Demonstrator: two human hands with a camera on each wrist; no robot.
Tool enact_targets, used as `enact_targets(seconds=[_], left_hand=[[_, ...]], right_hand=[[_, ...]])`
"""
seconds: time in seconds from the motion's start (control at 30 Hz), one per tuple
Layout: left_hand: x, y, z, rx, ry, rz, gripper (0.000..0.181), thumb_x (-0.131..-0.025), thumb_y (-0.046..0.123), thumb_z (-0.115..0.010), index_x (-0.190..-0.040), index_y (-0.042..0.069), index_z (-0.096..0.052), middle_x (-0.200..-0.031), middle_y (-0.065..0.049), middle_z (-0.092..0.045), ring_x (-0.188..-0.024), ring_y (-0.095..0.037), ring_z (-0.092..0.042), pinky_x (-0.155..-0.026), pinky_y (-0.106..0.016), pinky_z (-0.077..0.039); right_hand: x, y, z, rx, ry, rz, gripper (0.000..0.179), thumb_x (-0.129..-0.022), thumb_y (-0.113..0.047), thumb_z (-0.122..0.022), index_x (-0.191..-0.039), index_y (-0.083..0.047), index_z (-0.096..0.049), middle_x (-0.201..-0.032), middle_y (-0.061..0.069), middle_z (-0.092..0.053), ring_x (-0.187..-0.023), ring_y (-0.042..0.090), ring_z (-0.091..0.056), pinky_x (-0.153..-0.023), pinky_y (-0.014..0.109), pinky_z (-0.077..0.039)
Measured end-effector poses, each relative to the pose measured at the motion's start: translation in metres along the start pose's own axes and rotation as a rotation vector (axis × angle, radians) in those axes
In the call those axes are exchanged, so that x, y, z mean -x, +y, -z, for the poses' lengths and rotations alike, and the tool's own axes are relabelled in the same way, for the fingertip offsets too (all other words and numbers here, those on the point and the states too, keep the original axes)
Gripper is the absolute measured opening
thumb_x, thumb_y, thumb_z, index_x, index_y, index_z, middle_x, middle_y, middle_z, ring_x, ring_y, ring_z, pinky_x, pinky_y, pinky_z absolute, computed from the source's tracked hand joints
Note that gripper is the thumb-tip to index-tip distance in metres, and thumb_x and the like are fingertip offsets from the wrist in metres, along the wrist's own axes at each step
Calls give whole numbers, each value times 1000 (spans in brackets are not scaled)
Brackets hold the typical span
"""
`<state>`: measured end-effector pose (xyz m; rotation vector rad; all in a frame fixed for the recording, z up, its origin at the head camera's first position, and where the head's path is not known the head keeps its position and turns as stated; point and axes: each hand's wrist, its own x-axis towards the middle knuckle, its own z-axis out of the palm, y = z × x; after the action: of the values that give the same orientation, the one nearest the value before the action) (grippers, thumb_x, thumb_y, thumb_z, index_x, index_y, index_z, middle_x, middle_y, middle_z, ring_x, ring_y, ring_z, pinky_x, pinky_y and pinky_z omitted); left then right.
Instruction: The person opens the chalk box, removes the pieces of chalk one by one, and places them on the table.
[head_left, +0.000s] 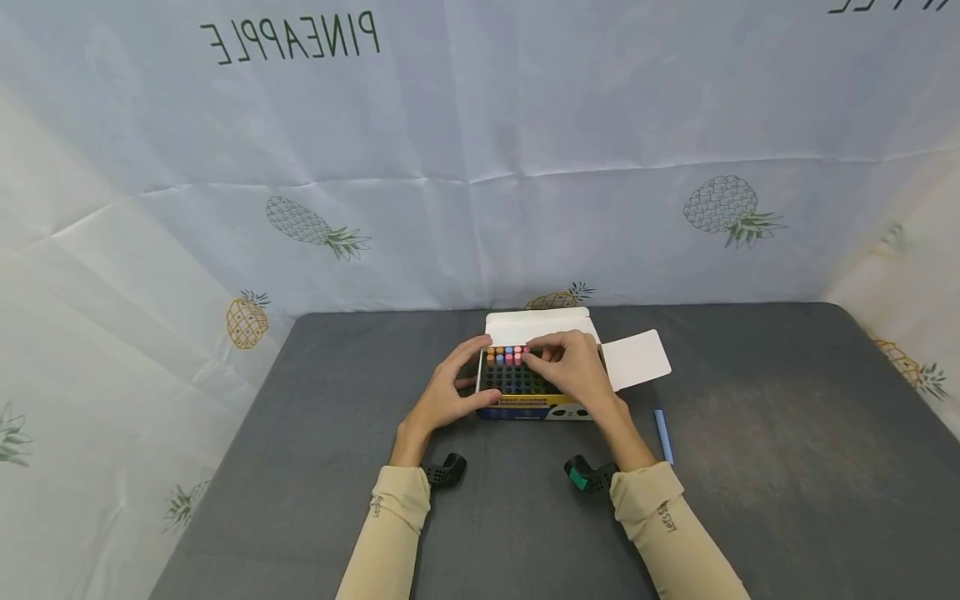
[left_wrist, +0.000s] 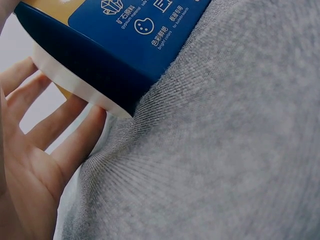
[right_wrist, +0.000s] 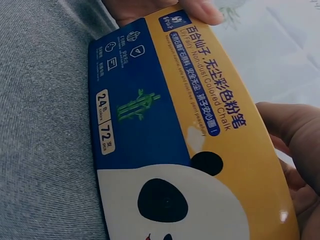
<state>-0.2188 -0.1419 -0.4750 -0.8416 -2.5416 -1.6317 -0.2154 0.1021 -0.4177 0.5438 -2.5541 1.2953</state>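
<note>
A blue and yellow box of colored chalk with a panda print lies open between my hands. Orange, blue and pink chalk sticks stand in its back rows at the left, in a dark holder with several holes. My left hand holds the box's left end, thumb at the front edge and fingers around the far side; the left wrist view shows its fingertips on the white end flap. Over the box, my right hand pinches a pink chalk stick at the back row. In the right wrist view, the box wall hides those fingertips.
The white lid is folded back behind the box, and a white side flap sticks out to the right. A blue stick lies on the grey tabletop beside my right forearm. A pineapple-print curtain hangs behind.
</note>
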Motion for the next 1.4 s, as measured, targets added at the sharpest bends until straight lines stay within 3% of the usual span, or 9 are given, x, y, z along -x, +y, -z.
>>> enact_targets(seconds=[0.27, 0.6, 0.9, 1.13, 1.4], left_hand=[[1, 0, 0, -8, -1, -1, 79, -91, 37, -77, -158, 19, -40, -165, -6, -36, -137, -39, -52, -101, -59, -56], [0, 1, -1, 13, 0, 10, 79, -89, 17, -79, -158, 18, -41, -165, -7, -36, -136, -39, -53, -100, -60, -56], [0, 2, -1, 8, -2, 10, 82, -87, 6, -77, -159, 8, -38, -166, -16, -32, -138, -45, -50, -100, -64, -54], [0, 2, -1, 11, 7, 7, 78, -88, 14, -79, -157, 18, -42, -164, -6, -37, -137, -39, -53, -99, -61, -56], [0, 0, 0, -1, 10, -1, 77, -90, 27, -79, -157, 21, -42, -164, -4, -37, -138, -37, -53, -99, -59, -57]], right_hand=[[0, 2, -3, 27, 27, -59, 15, -89, -15, -80, -96, -1, -82, -69, 9, -71, -57, 11, -58, -52, 20, -44], [-1, 0, -7, 87, 48, -70, 15, -88, -15, -81, -92, -1, -83, -69, 11, -73, -54, 11, -57, -50, 21, -42], [-3, 0, -9, 75, 73, -5, 14, -90, -15, -79, -92, -1, -83, -62, 8, -67, -51, 9, -49, -50, 21, -36], [-5, 1, -7, -19, 136, 35, 15, -92, -16, -77, -97, -4, -83, -51, 6, -57, -42, 6, -36, -42, 22, -27], [-8, 1, -6, 42, 58, -16, 22, -92, -17, -78, -105, 0, -81, -57, 9, -64, -45, 8, -40, -44, 20, -28]])
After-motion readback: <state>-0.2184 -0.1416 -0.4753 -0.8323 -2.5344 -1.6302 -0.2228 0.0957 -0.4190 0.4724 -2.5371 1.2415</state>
